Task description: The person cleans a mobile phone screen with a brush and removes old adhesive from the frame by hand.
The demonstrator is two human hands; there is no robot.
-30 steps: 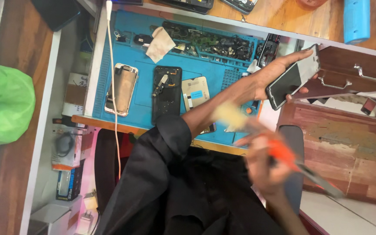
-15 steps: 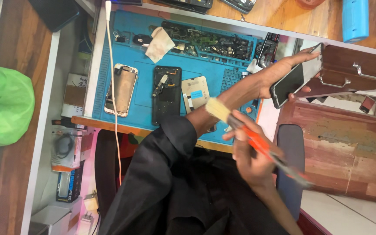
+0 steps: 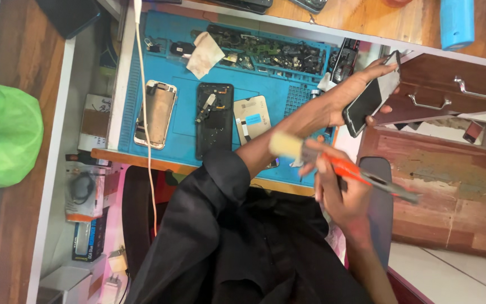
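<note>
While my left hand (image 3: 361, 93) is clamped on a dark phone (image 3: 373, 98) beside the brown drawer (image 3: 451, 90), my right hand (image 3: 338, 188) grips an orange-handled brush (image 3: 333, 160) just below my left forearm, its pale bristles blurred. Under the table's edge, well left of both hands, sit boxed packages (image 3: 85, 194) with orange and blue faces. Beyond my left forearm lie three opened phones (image 3: 214, 118) on a blue mat (image 3: 187, 146); a white cable (image 3: 144, 112) crosses it. A green bag (image 3: 4, 135) rests far left on wood.

A blue work mat (image 3: 187, 141) covers the bench, carrying three opened phones.
</note>
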